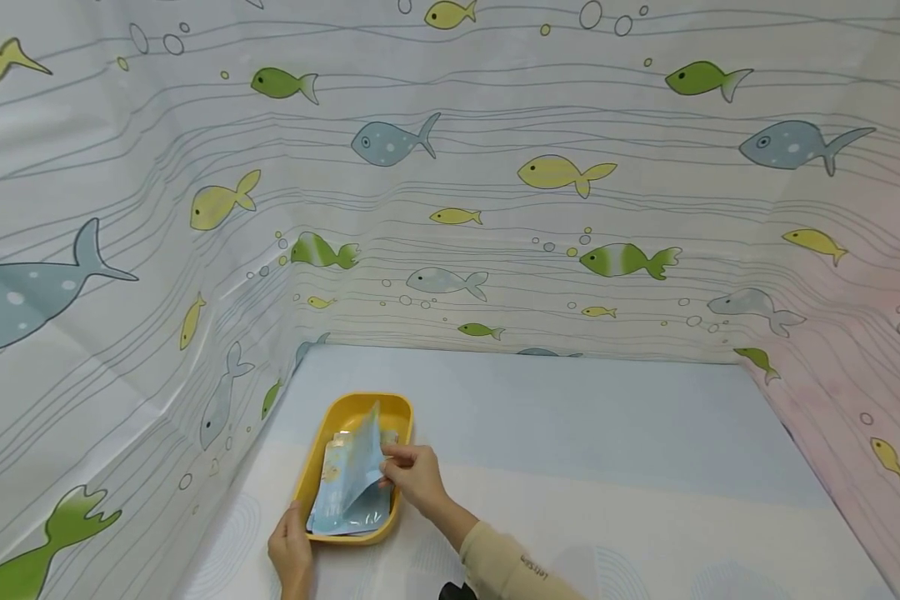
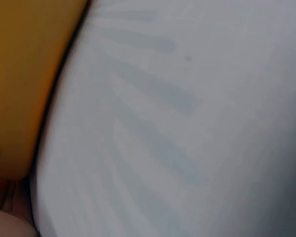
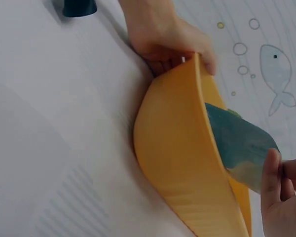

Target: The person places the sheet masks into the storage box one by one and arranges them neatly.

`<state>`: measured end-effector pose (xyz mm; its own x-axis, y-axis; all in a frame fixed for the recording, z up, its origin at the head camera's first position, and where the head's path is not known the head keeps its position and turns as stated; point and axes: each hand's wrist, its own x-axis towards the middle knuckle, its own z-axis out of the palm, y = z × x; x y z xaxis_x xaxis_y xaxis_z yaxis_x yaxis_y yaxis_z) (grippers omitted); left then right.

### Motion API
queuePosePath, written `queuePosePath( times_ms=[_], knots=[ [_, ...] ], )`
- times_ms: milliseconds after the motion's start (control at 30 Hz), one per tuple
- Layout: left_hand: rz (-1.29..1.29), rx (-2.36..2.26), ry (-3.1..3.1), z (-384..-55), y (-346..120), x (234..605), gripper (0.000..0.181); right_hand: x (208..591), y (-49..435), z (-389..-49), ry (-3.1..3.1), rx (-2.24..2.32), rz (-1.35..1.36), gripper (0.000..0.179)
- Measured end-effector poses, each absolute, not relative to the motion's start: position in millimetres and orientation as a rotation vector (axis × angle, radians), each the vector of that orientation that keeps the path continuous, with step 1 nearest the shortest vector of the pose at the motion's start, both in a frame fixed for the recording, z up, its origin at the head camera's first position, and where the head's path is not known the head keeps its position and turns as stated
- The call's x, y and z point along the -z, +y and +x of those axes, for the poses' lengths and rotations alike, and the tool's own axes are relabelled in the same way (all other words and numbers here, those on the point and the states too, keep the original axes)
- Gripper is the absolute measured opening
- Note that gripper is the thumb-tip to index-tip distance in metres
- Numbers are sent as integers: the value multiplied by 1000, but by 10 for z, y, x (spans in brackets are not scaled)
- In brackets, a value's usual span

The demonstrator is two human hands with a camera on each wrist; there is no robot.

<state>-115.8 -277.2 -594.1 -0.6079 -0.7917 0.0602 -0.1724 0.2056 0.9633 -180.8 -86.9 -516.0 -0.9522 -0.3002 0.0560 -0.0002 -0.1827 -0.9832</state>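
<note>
A yellow plastic bin point(image 1: 317, 467) with rounded corners stands on the left part of the table, light blue packets point(image 1: 328, 492) lying inside it. My left hand point(image 1: 291, 552) grips the bin's near left corner, thumb over the rim; the right wrist view also has this left hand point(image 3: 170, 37) on the rim. Between thumb and fingers, my right hand point(image 1: 416, 479) pinches one light blue flat packet point(image 1: 366, 467), tilted up above the others. In the right wrist view this packet point(image 3: 241, 140) leans out past the rim. Only part of my left hand point(image 2: 12, 219) shows in the left wrist view.
The pale patterned table point(image 1: 607, 467) extends to the right of the bin. Fish-printed sheeting point(image 1: 495, 250) rises at the back and both sides, with the left side close to the bin. A dark object point(image 1: 457, 592) pokes in at the bottom edge.
</note>
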Motion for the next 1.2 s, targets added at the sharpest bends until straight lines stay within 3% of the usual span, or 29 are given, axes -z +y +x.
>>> queuePosePath(
  times_ms=[333, 733, 1200],
  knots=[
    [864, 1438, -1905, -1149, -2762, 5945, 45, 5323, -893, -1700, 2104, 2055, -199, 23],
    [884, 1435, -1942, -1165, -2755, 5929, 45, 5284, -894, -1683, 2470, 1686, -273, 27],
    [892, 1405, -1930, -1170, -2763, 5924, 43, 5296, -783, -1673, 2501, 1694, -495, 20]
  ],
)
